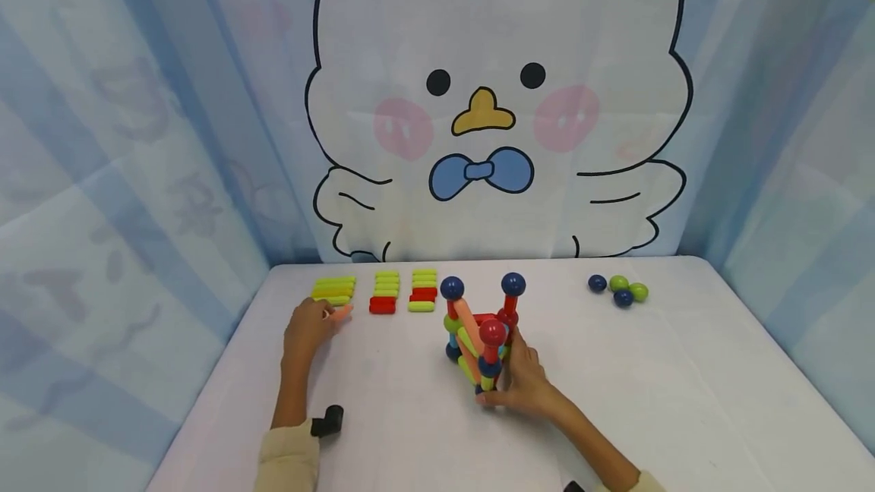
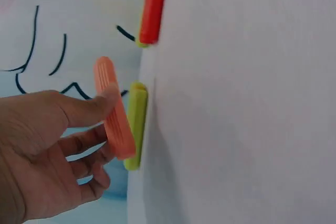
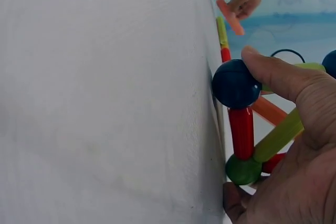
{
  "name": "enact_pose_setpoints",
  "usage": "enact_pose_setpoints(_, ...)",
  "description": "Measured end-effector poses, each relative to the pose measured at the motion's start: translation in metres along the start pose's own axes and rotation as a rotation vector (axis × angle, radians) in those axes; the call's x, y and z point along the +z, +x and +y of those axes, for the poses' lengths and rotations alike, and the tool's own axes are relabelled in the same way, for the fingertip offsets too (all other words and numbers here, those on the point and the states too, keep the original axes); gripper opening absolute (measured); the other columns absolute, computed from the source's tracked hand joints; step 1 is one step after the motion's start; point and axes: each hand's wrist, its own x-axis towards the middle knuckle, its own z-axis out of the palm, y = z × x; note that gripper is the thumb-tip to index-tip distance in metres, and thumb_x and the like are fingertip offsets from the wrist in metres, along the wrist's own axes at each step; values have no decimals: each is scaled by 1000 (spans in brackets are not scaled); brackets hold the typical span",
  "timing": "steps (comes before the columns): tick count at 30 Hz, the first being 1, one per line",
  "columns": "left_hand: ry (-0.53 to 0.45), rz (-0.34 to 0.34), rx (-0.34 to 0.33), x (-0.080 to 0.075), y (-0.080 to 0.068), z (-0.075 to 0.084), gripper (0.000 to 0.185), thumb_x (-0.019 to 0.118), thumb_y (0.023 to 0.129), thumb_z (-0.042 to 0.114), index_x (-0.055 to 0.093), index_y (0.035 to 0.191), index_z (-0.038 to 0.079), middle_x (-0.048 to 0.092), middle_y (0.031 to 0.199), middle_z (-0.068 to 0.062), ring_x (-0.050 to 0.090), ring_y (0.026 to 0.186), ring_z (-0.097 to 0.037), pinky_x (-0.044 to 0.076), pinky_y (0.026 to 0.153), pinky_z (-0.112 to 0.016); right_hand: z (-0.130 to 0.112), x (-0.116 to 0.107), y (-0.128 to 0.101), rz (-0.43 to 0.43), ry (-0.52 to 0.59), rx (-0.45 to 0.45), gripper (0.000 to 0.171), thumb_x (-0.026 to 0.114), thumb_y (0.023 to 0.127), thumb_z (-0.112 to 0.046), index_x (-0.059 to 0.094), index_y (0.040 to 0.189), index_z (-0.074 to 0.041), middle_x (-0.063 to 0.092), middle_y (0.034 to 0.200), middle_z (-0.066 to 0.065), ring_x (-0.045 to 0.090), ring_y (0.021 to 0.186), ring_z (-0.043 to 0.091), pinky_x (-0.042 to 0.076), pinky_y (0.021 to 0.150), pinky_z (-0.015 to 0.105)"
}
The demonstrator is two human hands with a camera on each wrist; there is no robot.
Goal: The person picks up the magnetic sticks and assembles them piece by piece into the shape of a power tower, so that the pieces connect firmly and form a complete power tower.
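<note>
A frame of coloured rods and balls (image 1: 481,332) stands on the white table (image 1: 410,401). My right hand (image 1: 522,382) grips its near corner, with the thumb on a dark blue ball (image 3: 235,84) above a red rod (image 3: 242,132) and a green ball (image 3: 243,169). My left hand (image 1: 309,327) pinches an orange rod (image 2: 113,108) between thumb and fingers, just above the table by a yellow-green rod (image 2: 135,124). The same orange rod (image 3: 230,17) shows far off in the right wrist view.
Rows of yellow-green and red rods (image 1: 386,291) lie at the back left of the table. Several blue and green balls (image 1: 620,291) sit at the back right. A small black object (image 1: 326,422) lies by my left wrist. A cartoon bird curtain (image 1: 492,105) hangs behind.
</note>
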Motion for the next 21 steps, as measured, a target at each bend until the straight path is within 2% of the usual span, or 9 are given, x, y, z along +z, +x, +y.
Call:
enact_pose_setpoints(4,-395,-24,54,-7,-4,25,42,64,94,35,64,116,-1,66,111,-19,61,99,-29,54,82,-37,0,-3,1,-34,4,-24,127,89,66,-30,1,153,0,40,143,21,35,129,41,37,99,69)
enact_pose_setpoints(7,-651,-109,85,-9,-10,54,41,67,93,34,63,120,3,65,116,-16,62,102,-26,54,87,-34,1,-5,2,-74,35,-52,122,90,66,-27,8,153,-5,46,137,18,37,127,39,35,98,72)
enact_pose_setpoints(10,-826,-216,122,-5,-18,81,43,68,92,34,62,121,3,64,115,-14,64,100,-23,55,92,-33,1,-8,2,-159,54,-83,111,90,66,-25,18,149,-8,49,132,14,37,127,37,33,99,73)
enact_pose_setpoints(12,-901,-283,142,0,-22,96,44,68,91,35,62,121,2,66,113,-14,66,98,-20,55,92,-35,1,-11,3,-223,47,-97,103,89,67,-25,24,145,-8,48,132,13,36,127,36,31,100,72)
enact_pose_setpoints(15,-956,-376,181,7,-28,112,45,67,93,33,60,122,0,67,112,-14,68,98,-19,55,92,-36,1,-13,2,-292,29,-115,99,88,69,-25,27,144,-7,45,136,15,33,130,38,29,101,73)
enact_pose_setpoints(21,-941,-495,232,15,-36,126,34,63,94,15,59,124,-2,67,115,-16,66,100,-18,56,90,-34,0,-16,3,-315,21,-123,97,88,69,-26,30,144,-11,43,140,14,29,133,40,26,103,73)
